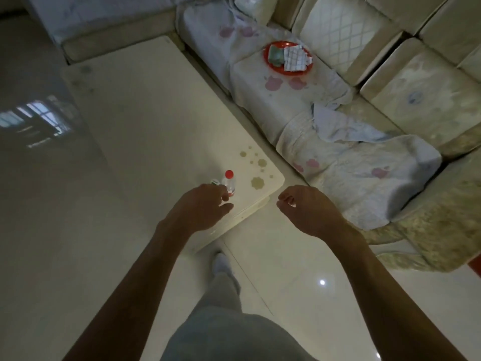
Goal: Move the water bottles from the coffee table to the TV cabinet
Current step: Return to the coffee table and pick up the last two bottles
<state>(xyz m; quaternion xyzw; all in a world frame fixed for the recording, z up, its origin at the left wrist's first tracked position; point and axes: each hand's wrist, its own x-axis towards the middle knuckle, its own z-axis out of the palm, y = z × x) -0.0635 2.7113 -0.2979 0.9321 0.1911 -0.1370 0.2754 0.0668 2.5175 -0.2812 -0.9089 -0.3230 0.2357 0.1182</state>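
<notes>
Clear water bottle, red cap and red label, upright on the table near its corner at frame centre. Left hand, loosely curled, empty, just beside it; right hand relaxed, empty.

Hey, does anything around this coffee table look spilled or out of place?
A red plate holding a checked cloth sits on the sofa seat, an odd spot for it. Brown blotches mark the coffee table corner beside the bottle; spill or printed pattern, I cannot tell.
</notes>
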